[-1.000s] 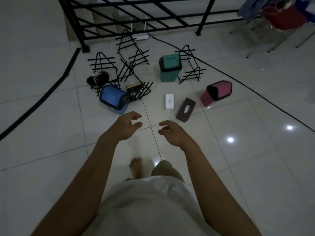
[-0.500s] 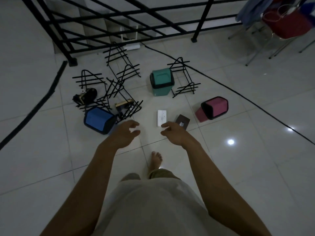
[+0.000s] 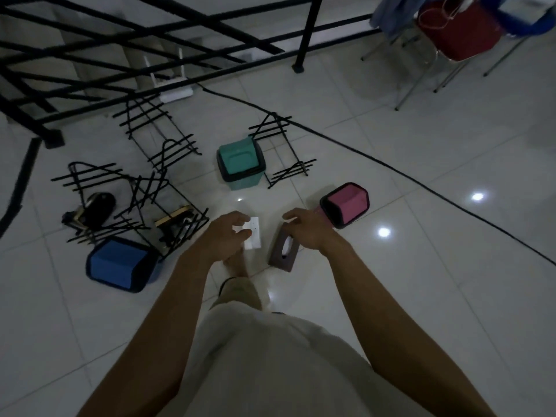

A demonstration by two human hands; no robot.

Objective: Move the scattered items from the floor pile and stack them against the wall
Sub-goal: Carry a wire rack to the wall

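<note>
Dim floor, pile spread below black railing (image 3: 144, 46). Left: wire racks (image 3: 99, 188), several tangled, count unclear; one blue bin (image 3: 120, 263) tipped. Left hand (image 3: 224, 236) hovers over one white box (image 3: 252, 237), fingers loosely curled, holding nothing. One teal bin (image 3: 240, 162) upright. Right hand (image 3: 307, 230) relaxed above one brown tissue box (image 3: 282, 251). One pink bin (image 3: 346, 207) on side. No readable writing.
</note>
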